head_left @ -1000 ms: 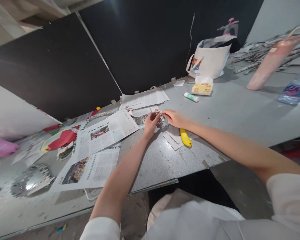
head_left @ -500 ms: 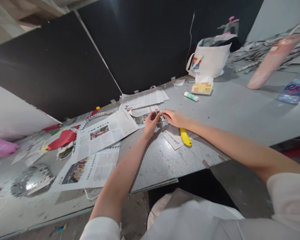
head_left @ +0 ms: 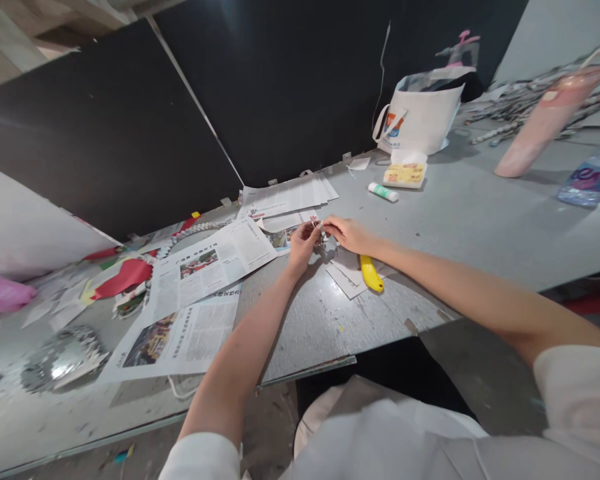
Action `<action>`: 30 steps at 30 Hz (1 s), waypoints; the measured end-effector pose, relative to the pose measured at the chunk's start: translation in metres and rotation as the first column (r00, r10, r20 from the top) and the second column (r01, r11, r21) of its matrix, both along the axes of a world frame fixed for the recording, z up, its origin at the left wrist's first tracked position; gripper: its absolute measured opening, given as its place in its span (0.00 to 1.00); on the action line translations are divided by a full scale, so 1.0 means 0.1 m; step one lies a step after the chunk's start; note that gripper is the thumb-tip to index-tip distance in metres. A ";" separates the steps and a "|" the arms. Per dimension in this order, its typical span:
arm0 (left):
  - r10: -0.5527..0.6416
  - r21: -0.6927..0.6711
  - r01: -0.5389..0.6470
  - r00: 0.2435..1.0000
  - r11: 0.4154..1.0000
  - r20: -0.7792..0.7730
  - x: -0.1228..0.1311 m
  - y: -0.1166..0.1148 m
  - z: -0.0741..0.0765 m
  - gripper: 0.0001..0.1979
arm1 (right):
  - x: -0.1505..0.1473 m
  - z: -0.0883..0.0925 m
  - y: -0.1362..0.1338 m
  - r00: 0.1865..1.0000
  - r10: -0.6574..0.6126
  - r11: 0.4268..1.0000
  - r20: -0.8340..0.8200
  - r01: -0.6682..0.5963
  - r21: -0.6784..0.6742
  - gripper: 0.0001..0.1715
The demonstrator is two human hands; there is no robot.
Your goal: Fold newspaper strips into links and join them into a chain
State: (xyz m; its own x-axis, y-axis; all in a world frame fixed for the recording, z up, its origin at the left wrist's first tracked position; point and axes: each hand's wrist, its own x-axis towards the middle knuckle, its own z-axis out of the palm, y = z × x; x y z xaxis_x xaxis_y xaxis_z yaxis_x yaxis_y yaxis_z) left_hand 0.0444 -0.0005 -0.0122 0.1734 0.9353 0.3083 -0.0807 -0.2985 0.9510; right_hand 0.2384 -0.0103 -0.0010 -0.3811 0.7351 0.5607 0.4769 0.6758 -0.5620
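Observation:
Close together over the grey table, my two hands meet on a small folded newspaper piece (head_left: 320, 233), greyish white and mostly covered by the fingers. My left hand (head_left: 303, 245) is closed around its left side, thumb pressed against it. The fingertips of my right hand (head_left: 347, 234) pinch its upper right part. Below my right wrist a yellow-handled tool (head_left: 371, 275) lies across some loose paper pieces (head_left: 347, 280); its far end is hidden under the wrist. Printed newspaper sheets (head_left: 213, 263) spread out left of my left hand.
Right of my hands are a glue stick (head_left: 383, 193), a yellow tissue pack (head_left: 405, 175), a white bag (head_left: 420, 117), a pink bottle (head_left: 550, 123) and a clear plastic bottle (head_left: 593, 177). Braided paper strands (head_left: 200, 229), red paper (head_left: 125, 279) and a round silvery piece (head_left: 63, 360) lie left.
My right fingers have shifted very slightly on the paper piece. Otherwise nothing visibly differs.

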 end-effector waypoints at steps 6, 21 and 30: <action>-0.012 -0.014 0.012 1.000 1.000 0.006 0.00 0.00 -0.01 0.25 | -0.01 0.01 0.01 0.998 0.042 0.998 -0.049 -0.044 -0.045 0.13; -0.021 0.049 0.023 0.999 0.999 -0.042 -0.01 0.02 -0.02 0.26 | 0.00 0.08 -0.03 0.992 0.036 0.988 -0.117 -0.053 -0.142 0.10; -0.073 0.021 0.075 0.996 0.997 -0.057 -0.01 -0.01 0.01 0.25 | 0.00 0.04 -0.01 0.992 0.023 0.991 -0.124 -0.039 -0.125 0.11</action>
